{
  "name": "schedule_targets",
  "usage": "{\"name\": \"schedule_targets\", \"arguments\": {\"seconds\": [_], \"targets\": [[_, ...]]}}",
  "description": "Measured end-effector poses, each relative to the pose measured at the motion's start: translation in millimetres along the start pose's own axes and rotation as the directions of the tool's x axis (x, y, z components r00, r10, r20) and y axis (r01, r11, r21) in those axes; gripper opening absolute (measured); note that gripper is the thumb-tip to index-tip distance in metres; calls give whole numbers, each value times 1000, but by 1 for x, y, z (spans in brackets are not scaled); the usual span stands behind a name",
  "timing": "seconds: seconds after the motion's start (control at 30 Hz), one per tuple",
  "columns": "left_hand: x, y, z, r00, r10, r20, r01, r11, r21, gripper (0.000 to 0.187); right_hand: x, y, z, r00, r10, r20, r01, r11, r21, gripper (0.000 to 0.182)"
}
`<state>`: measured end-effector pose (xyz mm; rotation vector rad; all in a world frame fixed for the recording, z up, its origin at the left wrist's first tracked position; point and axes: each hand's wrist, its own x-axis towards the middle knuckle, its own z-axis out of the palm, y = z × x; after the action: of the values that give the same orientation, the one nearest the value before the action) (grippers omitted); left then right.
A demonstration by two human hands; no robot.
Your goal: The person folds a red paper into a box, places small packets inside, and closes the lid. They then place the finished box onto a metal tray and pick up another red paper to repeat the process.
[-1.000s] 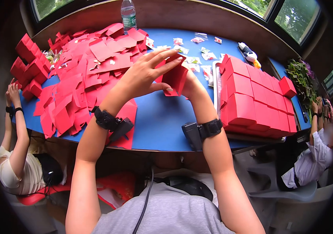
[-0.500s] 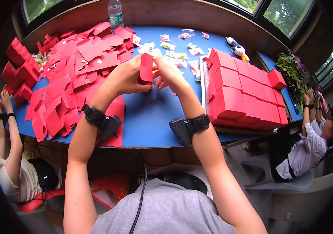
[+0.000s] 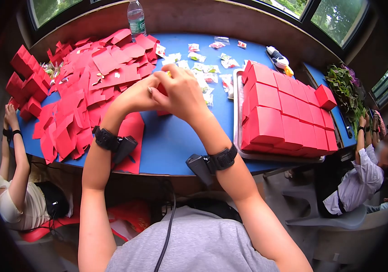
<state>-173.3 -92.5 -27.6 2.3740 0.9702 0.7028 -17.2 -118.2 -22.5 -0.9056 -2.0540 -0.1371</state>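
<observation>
Held above the blue surface (image 3: 180, 140), near its middle: a small red paper box (image 3: 160, 89), almost wholly hidden between the two hands. Left hand (image 3: 135, 96) curled around its near side, fingers closed on the card. Right hand (image 3: 182, 93) folded over the top, closed too, knuckles up. Only a sliver of red seen between the thumbs, so probably half-folded, though hard to tell from this angle.

Judged light and thin, stiff along the creases but easily dented or bent on the flat panels; not slippery, being matt card. Best taken by the edges and corners with fingertips, pressing along the folds and not on the open faces.

To the left, a heap of flat red cutouts (image 3: 89, 86). To the right, a tray (image 3: 236, 113) packed with finished red boxes (image 3: 284, 111). Further back, scattered sweets (image 3: 203, 68) and a water bottle (image 3: 136, 18).
</observation>
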Motion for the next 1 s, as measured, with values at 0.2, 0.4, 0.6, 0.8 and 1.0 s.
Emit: {"name": "schedule_targets", "arguments": {"seconds": [0.2, 0.4, 0.6, 0.8, 1.0], "targets": [[-1, 7, -9, 978, -179, 105, 183, 982, -38, 86, -13, 37, 15, 981, 151, 124, -158, 986, 51, 67], [-4, 5, -52, 867, -292, 404, 139, 920, 366, 129, -15, 39, 34, 941, 140, 309, -308, 734, 606, 88], [81, 67, -58, 939, -108, 326, -87, 842, 532, 60, -16, 30, 42, 937, 159, 309, -324, 725, 608, 66], [188, 37, 56, 749, -268, 606, -257, 726, 638, 54, -24, 22, 32, 916, 192, 352, -382, 681, 625, 59], [198, 12, 60, 733, -194, 652, -201, 853, 481, 56, -27, 28, 51, 989, 98, 114, -141, 865, 481, 59]]}}
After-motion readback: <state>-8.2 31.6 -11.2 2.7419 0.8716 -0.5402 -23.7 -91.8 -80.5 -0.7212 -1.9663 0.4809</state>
